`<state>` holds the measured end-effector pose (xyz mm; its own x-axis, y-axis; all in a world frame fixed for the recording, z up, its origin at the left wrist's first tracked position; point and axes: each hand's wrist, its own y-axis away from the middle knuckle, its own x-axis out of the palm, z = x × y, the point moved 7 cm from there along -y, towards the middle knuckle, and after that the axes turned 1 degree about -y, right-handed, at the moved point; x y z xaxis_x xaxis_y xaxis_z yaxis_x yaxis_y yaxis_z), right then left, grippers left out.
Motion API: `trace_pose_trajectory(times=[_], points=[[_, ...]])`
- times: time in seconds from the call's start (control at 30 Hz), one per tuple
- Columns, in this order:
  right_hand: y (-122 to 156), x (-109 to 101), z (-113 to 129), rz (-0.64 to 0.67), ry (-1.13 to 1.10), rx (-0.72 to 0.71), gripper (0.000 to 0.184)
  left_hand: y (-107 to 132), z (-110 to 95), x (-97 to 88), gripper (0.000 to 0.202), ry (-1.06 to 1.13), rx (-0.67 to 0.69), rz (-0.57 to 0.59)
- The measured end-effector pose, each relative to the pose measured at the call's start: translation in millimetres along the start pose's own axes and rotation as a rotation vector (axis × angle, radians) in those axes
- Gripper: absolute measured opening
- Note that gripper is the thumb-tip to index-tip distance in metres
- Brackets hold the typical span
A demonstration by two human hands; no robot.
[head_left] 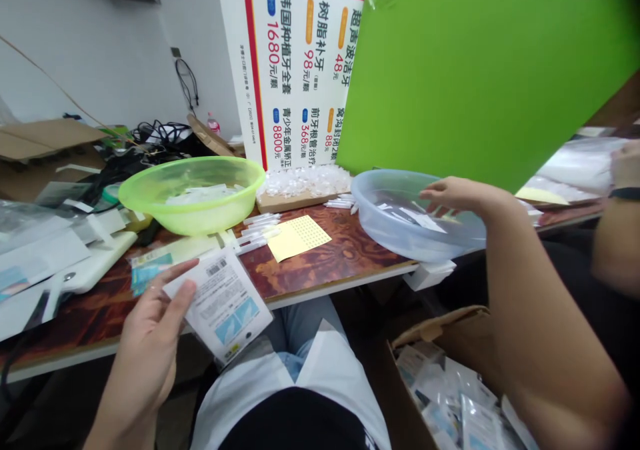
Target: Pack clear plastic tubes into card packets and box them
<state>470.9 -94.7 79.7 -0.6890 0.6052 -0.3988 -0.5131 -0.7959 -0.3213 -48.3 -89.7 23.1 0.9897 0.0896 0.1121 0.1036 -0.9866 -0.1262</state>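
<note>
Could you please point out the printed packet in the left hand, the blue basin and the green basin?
Packet (223,303), head view, on its printed face.
Blue basin (400,237), head view, on its front wall.
Green basin (195,222), head view, on its front wall.

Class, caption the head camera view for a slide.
Left hand holds a white packet; right hand reaches over a blue plastic basin.

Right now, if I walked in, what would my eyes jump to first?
The huge bright green board at the upper right would grab you first, beside a red-edged price poster behind the table. Next come the lime-green bowl on the left and the clear blue bowl on the right, where the right hand reaches in. The left hand, at the bottom left, holds a white packet.
</note>
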Motion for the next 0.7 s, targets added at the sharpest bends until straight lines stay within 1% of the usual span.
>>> trace_pose_trajectory(times=[0.03,0.07,0.13,0.2,0.3,0.33,0.37,0.4,0.43,0.47,0.5,0.53,0.57,0.6,0.63,0.7], points=[[-1.8,3.2,-3.7,0.041,0.032,0.053,0.018,0.3,2.2,1.7,0.056,-0.005,-0.019,0.014],[-1.2,4.6,-6.4,0.050,0.068,0.100,0.018,0.2,4.2,3.1,0.058,-0.006,-0.038,0.026],[4.3,3.6,-5.5,0.007,0.087,0.135,0.023,-0.2,7.9,5.6,0.060,-0.004,-0.081,0.043],[11.2,-0.2,1.7,-0.084,0.040,0.107,0.026,-0.4,10.7,8.2,0.060,-0.002,-0.112,0.060],[24.6,-0.6,16.8,-0.221,-0.057,0.040,0.022,2.0,15.8,17.3,0.056,-0.010,-0.147,0.127],[32.3,4.0,22.9,-0.252,-0.068,0.012,0.021,4.0,17.6,22.4,0.055,-0.009,-0.156,0.165],[42.8,12.8,29.5,-0.258,-0.091,-0.020,0.021,6.6,19.4,28.2,0.053,-0.003,-0.164,0.202],[56.4,26.6,35.6,-0.230,-0.129,-0.045,0.022,9.5,20.8,34.0,0.050,0.009,-0.168,0.232],[73.3,45.8,41.6,-0.157,-0.172,-0.067,0.028,12.9,21.7,40.5,0.047,0.026,-0.170,0.265],[93.4,74.0,46.3,0.022,-0.311,-0.060,0.038,16.8,22.6,47.4,0.043,0.041,-0.174,0.305],[118.0,105.1,49.5,0.228,-0.453,-0.008,0.052,21.3,23.3,55.0,0.039,0.050,-0.180,0.359],[145.6,134.0,53.8,0.419,-0.578,0.042,0.063,26.4,24.0,62.7,0.036,0.049,-0.188,0.423],[172.1,156.7,57.5,0.550,-0.698,0.094,0.066,31.9,24.8,69.8,0.032,0.039,-0.198,0.492],[195.9,174.8,61.3,0.653,-0.791,0.136,0.062,37.7,25.9,75.8,0.030,0.022,-0.212,0.559],[215.3,188.1,64.7,0.729,-0.854,0.165,0.056,43.4,27.3,80.2,0.030,0.007,-0.233,0.614],[238.7,201.8,66.6,0.780,-0.920,0.234,0.042,52.4,30.2,83.5,0.034,0.020,-0.289,0.661]])
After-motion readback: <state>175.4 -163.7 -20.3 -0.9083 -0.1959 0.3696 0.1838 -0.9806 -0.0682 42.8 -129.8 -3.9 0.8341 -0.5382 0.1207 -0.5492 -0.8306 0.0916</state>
